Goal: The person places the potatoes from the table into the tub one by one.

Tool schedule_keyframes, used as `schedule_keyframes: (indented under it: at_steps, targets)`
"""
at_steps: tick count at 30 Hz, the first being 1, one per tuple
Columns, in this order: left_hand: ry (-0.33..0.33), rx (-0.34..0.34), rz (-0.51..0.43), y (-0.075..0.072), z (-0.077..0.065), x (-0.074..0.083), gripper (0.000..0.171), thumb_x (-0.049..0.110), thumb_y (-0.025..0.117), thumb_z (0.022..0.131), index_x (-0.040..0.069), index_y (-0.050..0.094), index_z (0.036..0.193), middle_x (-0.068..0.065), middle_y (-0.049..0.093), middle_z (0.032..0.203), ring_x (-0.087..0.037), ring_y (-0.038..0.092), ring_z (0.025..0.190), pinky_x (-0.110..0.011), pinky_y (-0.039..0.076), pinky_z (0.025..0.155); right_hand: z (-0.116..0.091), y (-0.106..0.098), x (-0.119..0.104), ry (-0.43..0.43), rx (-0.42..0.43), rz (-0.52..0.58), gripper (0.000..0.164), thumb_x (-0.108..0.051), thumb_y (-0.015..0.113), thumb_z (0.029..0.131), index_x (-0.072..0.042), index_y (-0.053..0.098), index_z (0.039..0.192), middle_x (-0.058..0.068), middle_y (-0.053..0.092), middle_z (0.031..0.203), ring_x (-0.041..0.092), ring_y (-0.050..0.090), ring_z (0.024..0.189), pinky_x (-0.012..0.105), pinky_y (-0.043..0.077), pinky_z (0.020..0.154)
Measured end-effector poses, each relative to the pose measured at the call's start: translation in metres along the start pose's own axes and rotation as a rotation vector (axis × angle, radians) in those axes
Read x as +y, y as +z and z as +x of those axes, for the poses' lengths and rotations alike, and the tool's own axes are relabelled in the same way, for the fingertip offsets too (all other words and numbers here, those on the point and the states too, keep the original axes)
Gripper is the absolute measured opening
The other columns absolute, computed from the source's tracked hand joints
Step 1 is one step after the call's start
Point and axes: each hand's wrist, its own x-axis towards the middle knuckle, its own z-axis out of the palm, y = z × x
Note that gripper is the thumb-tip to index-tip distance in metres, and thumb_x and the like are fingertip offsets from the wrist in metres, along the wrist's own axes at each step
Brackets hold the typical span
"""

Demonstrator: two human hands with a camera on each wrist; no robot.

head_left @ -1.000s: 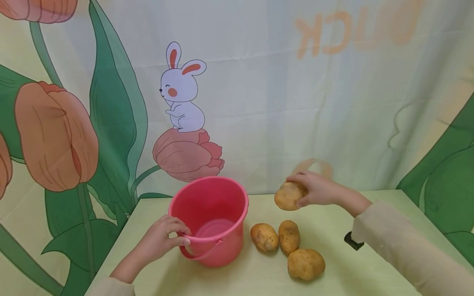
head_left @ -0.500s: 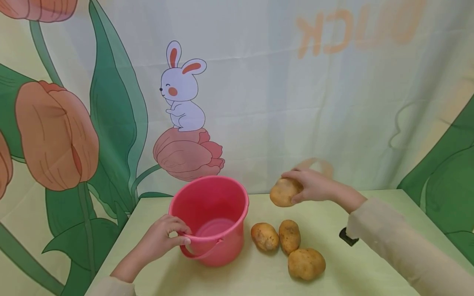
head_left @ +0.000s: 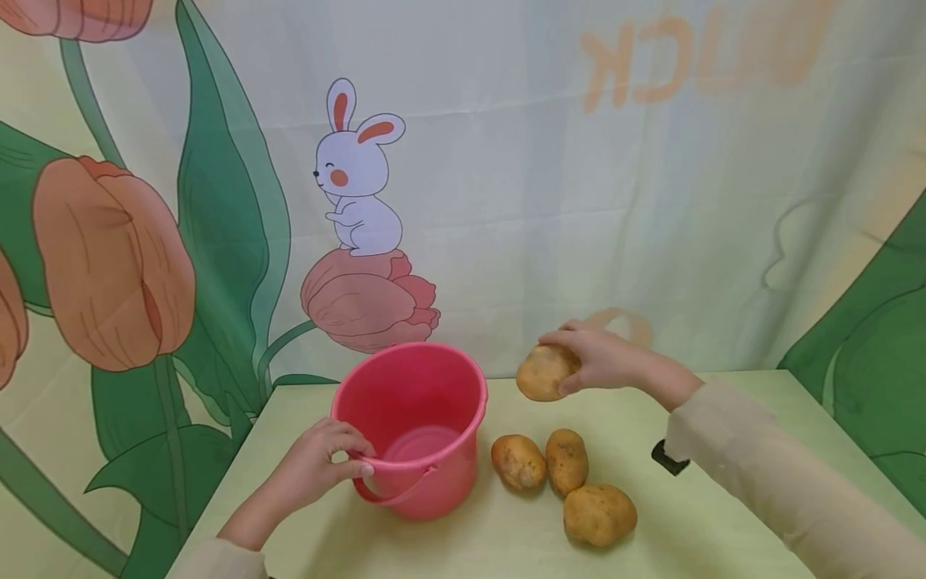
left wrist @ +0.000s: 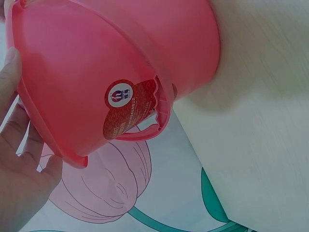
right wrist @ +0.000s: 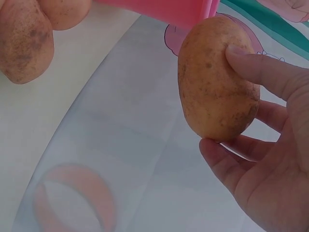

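Note:
A pink plastic bucket point(head_left: 441, 482) stands on the table, its inside bare in the head view. My left hand point(head_left: 321, 462) grips its near-left rim, thumb outside and fingers over the edge. Held in the air right of the bucket is a potato point(head_left: 544, 375), pinched between thumb and fingers of my right hand point(head_left: 604, 358). The right wrist view shows this potato point(right wrist: 217, 79) with the thumb across its face. Below it on the table lie three more: a left potato point(head_left: 518, 463), an upright-lying potato point(head_left: 567, 461) and a larger front potato point(head_left: 599, 515).
The pale table point(head_left: 694, 515) ends at the back against a hanging cloth point(head_left: 506, 201) printed with tulips and a rabbit. The bucket's handle point(head_left: 391, 498) hangs down at its front. A small black object point(head_left: 669, 458) sits at my right sleeve.
My right hand has moved left and slightly up with the potato, closer to the bucket. My left hand, the bucket and the potatoes on the table stay in place.

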Motion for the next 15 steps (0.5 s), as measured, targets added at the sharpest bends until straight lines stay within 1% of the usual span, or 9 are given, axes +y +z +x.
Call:
schedule_keyframes:
  at_steps: [8,15]
  targets:
    - [0.027,0.005,0.014,0.001,0.000,-0.002,0.017,0.034,0.072,0.068,0.024,0.068,0.082,0.008,0.061,0.087,-0.016,0.048,0.092,-0.017,0.047,0.062,0.004,0.003,-0.006,0.007,-0.030,0.017,0.062,-0.017,0.071,0.071,-0.005,0.045,0.126,0.017,0.048,0.120,0.028,0.051,0.103,0.043,0.042,0.086]
    - [0.026,0.005,0.012,0.001,0.000,-0.002,0.017,0.033,0.072,0.069,0.023,0.068,0.082,0.008,0.061,0.088,-0.016,0.048,0.093,-0.017,0.047,0.062,0.011,0.003,-0.012,-0.002,-0.047,0.027,0.063,-0.017,0.071,0.072,-0.007,0.045,0.127,0.017,0.046,0.122,0.027,0.050,0.104,0.043,0.041,0.088]
